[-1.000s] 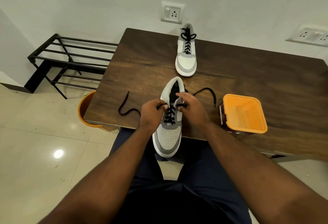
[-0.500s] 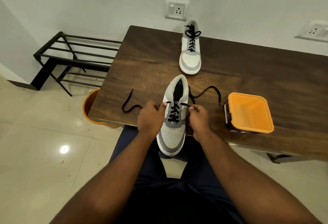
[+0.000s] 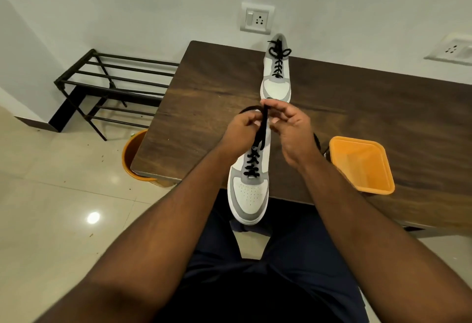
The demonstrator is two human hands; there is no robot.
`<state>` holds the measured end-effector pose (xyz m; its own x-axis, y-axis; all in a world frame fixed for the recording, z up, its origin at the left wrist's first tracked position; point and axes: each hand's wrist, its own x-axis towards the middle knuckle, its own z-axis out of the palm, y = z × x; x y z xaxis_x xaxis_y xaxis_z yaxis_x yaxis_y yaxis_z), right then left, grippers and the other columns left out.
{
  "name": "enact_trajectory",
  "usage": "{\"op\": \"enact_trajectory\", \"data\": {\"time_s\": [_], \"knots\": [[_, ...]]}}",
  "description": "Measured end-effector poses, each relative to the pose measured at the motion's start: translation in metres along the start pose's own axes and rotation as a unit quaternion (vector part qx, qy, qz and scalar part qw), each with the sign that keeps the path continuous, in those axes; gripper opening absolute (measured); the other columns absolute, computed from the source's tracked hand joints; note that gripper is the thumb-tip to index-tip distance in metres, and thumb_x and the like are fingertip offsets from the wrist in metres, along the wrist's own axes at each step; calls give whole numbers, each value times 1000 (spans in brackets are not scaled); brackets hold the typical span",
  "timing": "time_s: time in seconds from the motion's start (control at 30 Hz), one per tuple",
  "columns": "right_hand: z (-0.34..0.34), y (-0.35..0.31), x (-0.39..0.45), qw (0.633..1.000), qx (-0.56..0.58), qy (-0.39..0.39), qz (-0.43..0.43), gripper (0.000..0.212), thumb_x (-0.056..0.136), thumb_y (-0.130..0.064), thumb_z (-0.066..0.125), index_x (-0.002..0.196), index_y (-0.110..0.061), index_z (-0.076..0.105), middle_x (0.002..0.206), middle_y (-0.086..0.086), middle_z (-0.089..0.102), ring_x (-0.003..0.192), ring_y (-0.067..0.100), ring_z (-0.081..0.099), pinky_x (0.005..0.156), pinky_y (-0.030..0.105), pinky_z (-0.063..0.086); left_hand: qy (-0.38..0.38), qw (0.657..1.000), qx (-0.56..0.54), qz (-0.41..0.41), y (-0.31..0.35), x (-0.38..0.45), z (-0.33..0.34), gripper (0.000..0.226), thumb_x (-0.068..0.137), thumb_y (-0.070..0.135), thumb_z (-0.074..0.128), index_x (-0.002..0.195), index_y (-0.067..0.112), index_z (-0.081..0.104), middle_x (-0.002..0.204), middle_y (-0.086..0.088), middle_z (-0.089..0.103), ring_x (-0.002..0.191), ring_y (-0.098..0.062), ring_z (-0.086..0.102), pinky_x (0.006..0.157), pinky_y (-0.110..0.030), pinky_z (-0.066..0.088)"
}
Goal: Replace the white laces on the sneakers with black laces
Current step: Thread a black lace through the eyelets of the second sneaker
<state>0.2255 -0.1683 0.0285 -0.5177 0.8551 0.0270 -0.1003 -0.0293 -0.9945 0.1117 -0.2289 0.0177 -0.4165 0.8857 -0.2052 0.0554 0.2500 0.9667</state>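
head view: both hands' fingers (image 3: 251,124) pinch the black lace (image 3: 263,128); orange tub (image 3: 361,166) sits open.

Forearms (image 3: 163,225): bare, no sleeves in view
Left hand (image 3: 241,131): bare, ungloved
Right hand (image 3: 291,131): bare, ungloved
Trousers (image 3: 293,258): dark navy, creased at the lap

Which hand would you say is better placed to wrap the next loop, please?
Probably the right hand: its fingers look free beside the black lace, while the left hand has the lace in its grip.
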Motion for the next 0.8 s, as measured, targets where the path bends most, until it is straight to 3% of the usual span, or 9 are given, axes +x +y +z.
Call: {"op": "enact_trajectory", "data": {"time_s": [0.1, 0.17, 0.23, 0.3, 0.4, 0.5, 0.57, 0.67, 0.8], "knots": [[-6, -10, 2, 969, -205, -94, -100, 58, 81, 24, 34, 120, -6, 64, 122, 4, 64, 115, -2, 56, 98, 14, 43, -49, 996, 66, 44, 4, -6, -6, 22, 97, -7, 42, 105, -8, 63, 90, -13, 65, 77, -12, 61, 72, -17, 51], [-13, -9, 4, 945, -277, -140, -108, 62, 78, 25, 35, 129, -1, 58, 123, 7, 63, 106, -16, 55, 92, 3, 38, -43, 992, 97, 74, -5, -6, -13, 14, 94, -5, 52, 94, -12, 63, 84, -20, 65, 74, -16, 57, 72, -32, 52], [-22, -3, 5, 927, -317, -189, -71, 65, 80, 22, 40, 135, -8, 53, 125, 3, 62, 109, -11, 55, 95, 7, 40, -30, 990, 106, 90, -11, -8, -19, 8, 87, -3, 64, 92, -7, 69, 87, -23, 69, 75, -18, 59, 76, -41, 54], [-27, 7, 3, 920, -330, -209, -35, 62, 82, 15, 54, 135, -17, 54, 126, -3, 62, 113, 0, 58, 99, 20, 45, -8, 995, 62, 76, -14, -12, -21, 15, 83, -6, 69, 90, 7, 70, 80, -12, 69, 72, -16, 61, 75, -38, 56], [-28, 14, -3, 939, -303, -162, -1, 46, 83, 7, 66, 123, -15, 63, 111, -2, 68, 89, -13, 62, 84, 10, 47, 9, 991, 87, 101, -16, -17, -25, 31, 80, -8, 69, 87, 20, 59, 80, 0, 60, 71, -12, 58, 72, -29, 54], [-28, 16, -9, 930, -333, -157, 9, 29, 89, 2, 62, 113, -10, 70, 102, -2, 70, 83, -8, 64, 80, 6, 47, -3, 912, 377, 163, -28, -16, -27, 25, 84, -3, 63, 85, 21, 71, 95, 0, 53, 94, -21, 56, 81, -35, 46], [-26, 16, -11, 926, -334, -176, 30, 25, 90, -1, 62, 111, -11, 72, 100, -3, 71, 91, 7, 66, 87, 18, 51, 25, 869, 474, 137, -37, -18, -21, 34, 88, 6, 64, 115, 26, 68, 123, -2, 49, 117, -25, 47, 91, -38, 38], [-24, 16, -14, 937, -286, -196, 35, 27, 89, 4, 61, 111, -10, 70, 103, 2, 72, 90, 0, 67, 86, 17, 51, 24, 904, 413, 110, -49, -19, -11, 57, 87, 12, 69, 138, 31, 53, 160, -3, 17, 141, -30, 23, 106, -47, 30], [-27, 13, -18, 944, -244, -220, 32, 33, 89, 9, 58, 114, -9, 67, 100, 7, 73, 89, 3, 68, 83, 14, 51, -10, 968, 228, 102, -58, -14, -18, 24, 79, 18, 80, 102, 16, 76, 159, -3, 27, 143, -30, 27, 117, -46, 25]]}}
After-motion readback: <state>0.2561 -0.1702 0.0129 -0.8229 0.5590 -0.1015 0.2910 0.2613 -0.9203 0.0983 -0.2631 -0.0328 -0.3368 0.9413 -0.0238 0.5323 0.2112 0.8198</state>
